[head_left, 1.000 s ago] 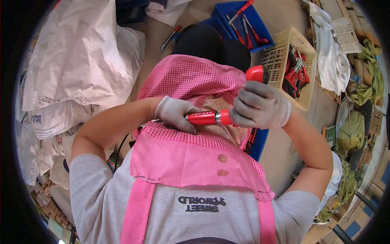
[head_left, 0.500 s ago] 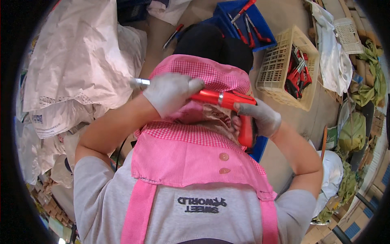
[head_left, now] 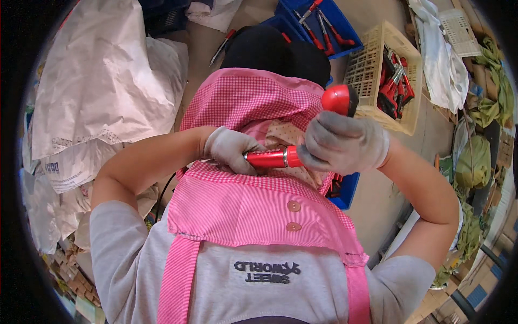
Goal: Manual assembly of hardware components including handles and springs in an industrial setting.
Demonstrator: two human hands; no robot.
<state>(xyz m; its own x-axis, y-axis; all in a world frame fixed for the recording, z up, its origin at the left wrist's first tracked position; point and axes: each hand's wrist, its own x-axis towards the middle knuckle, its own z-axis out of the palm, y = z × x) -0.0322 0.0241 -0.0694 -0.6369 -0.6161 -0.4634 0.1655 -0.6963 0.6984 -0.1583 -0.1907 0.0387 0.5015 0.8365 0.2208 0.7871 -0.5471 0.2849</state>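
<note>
A red pistol-grip tool (head_left: 268,159) with a silver collar lies across my lap. My gloved left hand (head_left: 232,152) is closed around its left end, low against the pink apron (head_left: 253,200). The metal end seen earlier is hidden. Wrapped round the grip is my gloved right hand (head_left: 345,141); the grip's rounded red and black end (head_left: 339,99) sticks out above the fingers and points away from me. A patterned cloth (head_left: 291,137) shows behind the tool.
At the far right stands a cream plastic crate (head_left: 362,73) of red-handled tools. Beside it a blue bin (head_left: 345,49) holds several similar ones. One red-handled tool (head_left: 222,47) lies on the floor. Large white sacks (head_left: 108,81) fill the left; a blue container edge (head_left: 348,194) shows beside my lap.
The tool's grip has swung from pointing toward me to pointing away. My left hand has moved nearer my body and to the right, and the metal end is now out of sight.
</note>
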